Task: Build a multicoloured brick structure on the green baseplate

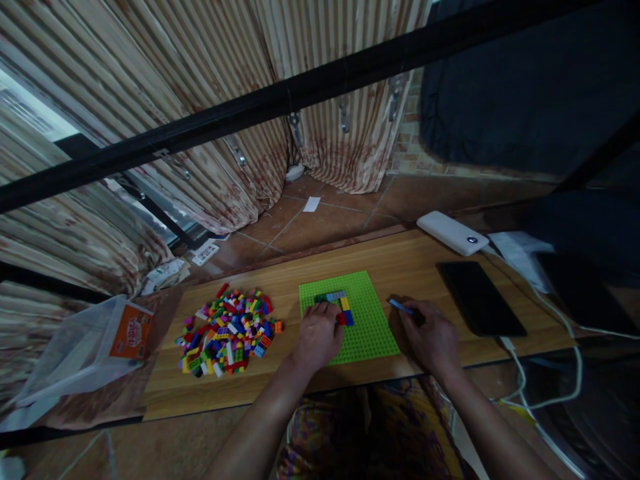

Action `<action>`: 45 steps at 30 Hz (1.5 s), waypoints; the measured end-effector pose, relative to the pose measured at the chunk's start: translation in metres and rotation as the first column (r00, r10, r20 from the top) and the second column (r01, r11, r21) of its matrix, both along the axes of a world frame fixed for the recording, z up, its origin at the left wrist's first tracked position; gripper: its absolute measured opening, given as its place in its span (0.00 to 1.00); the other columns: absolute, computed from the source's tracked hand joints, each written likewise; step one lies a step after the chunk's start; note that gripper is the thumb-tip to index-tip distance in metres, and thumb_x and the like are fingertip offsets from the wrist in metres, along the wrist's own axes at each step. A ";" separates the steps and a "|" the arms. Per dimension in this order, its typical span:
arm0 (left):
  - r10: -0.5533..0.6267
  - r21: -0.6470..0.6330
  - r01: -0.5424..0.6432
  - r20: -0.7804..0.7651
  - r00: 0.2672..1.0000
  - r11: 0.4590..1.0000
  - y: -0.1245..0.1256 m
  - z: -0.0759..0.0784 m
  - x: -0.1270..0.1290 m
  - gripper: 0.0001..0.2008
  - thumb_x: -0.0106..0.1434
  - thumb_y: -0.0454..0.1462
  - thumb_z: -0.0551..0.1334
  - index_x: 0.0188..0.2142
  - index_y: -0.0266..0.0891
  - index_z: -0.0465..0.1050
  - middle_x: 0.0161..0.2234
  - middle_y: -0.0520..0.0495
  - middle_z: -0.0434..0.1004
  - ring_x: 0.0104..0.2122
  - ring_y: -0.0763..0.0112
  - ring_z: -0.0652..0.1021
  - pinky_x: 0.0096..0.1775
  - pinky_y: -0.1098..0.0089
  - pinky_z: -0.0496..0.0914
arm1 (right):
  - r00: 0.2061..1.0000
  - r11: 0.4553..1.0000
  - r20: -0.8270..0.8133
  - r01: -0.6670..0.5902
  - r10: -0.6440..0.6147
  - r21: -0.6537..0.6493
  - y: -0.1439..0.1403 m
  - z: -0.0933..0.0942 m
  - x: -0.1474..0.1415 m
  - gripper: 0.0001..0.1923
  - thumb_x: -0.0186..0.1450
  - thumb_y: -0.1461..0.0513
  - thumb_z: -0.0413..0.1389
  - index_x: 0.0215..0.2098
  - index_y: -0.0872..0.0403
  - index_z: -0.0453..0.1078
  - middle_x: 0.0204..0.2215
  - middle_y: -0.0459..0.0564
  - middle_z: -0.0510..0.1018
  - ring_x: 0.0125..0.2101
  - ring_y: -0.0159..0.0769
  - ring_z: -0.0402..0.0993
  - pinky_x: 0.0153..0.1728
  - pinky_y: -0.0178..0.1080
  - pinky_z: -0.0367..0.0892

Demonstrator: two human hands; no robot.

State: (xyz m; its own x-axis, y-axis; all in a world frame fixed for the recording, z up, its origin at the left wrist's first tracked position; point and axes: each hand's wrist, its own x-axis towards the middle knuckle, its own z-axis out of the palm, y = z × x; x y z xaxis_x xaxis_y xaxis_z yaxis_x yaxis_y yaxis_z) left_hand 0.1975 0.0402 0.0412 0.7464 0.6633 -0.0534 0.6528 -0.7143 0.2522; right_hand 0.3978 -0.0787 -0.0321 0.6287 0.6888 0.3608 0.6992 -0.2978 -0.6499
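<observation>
the square green studded plastic baseplate [367, 320] sits flat on the long wooden table [400, 263], and everything else is easiest to place from it. the left hand [318, 335] rests on the baseplate's near left corner, fingers curled down onto the small row of bricks already stuck on [336, 303]. i can't tell whether it's pinching one or just pressing. the right hand [429, 333] is just right of the baseplate with its grip closed on a thin light blue flat piece [401, 306], the tip poking out toward the plate.

what could go wrong, as i see it: the baseplate isn't fixed down, so a hard push could slide or tilt it. the blue piece is thin, held only at one end, so it could slip or go on crooked. the loose heap of mixed coloured small plastic bricks [227, 330] lies well left of the plate, and a forearm swing could scatter it. the black phone [480, 298] lies right of the plate near the right wrist, with the white cable [550, 313] looping off the table edge, easy to snag.

counts: one baseplate, one heap (too many to count), roughly five or six bricks on the plate, one blue piece, one phone, one white rectangular power bank [453, 233] beyond the phone, one clear plastic tub [85, 350] far left.
</observation>
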 end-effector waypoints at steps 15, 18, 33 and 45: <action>-0.039 0.141 0.066 -0.190 0.981 0.988 -0.005 0.013 0.018 0.12 0.55 0.38 0.62 0.38 0.35 0.72 0.42 0.38 0.74 0.45 0.54 0.72 0.51 0.53 0.63 | 0.999 0.999 -0.038 0.011 -0.012 -0.030 0.001 0.003 -0.001 0.17 0.65 0.50 0.50 0.37 0.53 0.72 0.33 0.52 0.79 0.33 0.40 0.74 0.33 0.40 0.64; -0.028 0.125 0.049 -0.168 0.985 0.991 -0.003 0.013 0.014 0.10 0.56 0.37 0.61 0.38 0.37 0.72 0.43 0.40 0.74 0.45 0.56 0.72 0.51 0.54 0.63 | 1.000 1.000 -0.027 0.014 -0.015 -0.024 0.001 0.002 -0.001 0.17 0.65 0.50 0.50 0.37 0.53 0.73 0.33 0.52 0.79 0.33 0.40 0.74 0.33 0.40 0.64; 0.073 -0.085 -0.054 0.242 0.967 0.995 0.000 -0.009 -0.001 0.08 0.61 0.33 0.60 0.40 0.44 0.72 0.39 0.50 0.77 0.45 0.67 0.73 0.54 0.62 0.61 | 0.999 1.000 -0.038 0.003 -0.003 -0.016 0.001 0.002 0.000 0.16 0.65 0.51 0.50 0.38 0.53 0.72 0.36 0.53 0.79 0.35 0.42 0.75 0.35 0.41 0.66; 0.031 0.054 -0.033 0.022 0.999 0.998 -0.007 0.003 0.005 0.08 0.62 0.35 0.59 0.40 0.44 0.74 0.41 0.47 0.77 0.46 0.62 0.73 0.59 0.52 0.51 | 1.000 1.000 -0.016 -0.006 0.006 -0.009 0.001 -0.003 0.002 0.15 0.64 0.51 0.50 0.37 0.52 0.71 0.35 0.52 0.79 0.35 0.42 0.74 0.36 0.41 0.67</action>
State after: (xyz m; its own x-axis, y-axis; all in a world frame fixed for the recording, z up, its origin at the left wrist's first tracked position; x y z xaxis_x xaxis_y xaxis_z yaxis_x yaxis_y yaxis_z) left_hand 0.2028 0.0330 0.0439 0.7253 0.6884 -0.0010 0.6705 -0.7062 0.2275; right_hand 0.4002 -0.0777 -0.0355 0.6302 0.6958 0.3445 0.6907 -0.2998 -0.6581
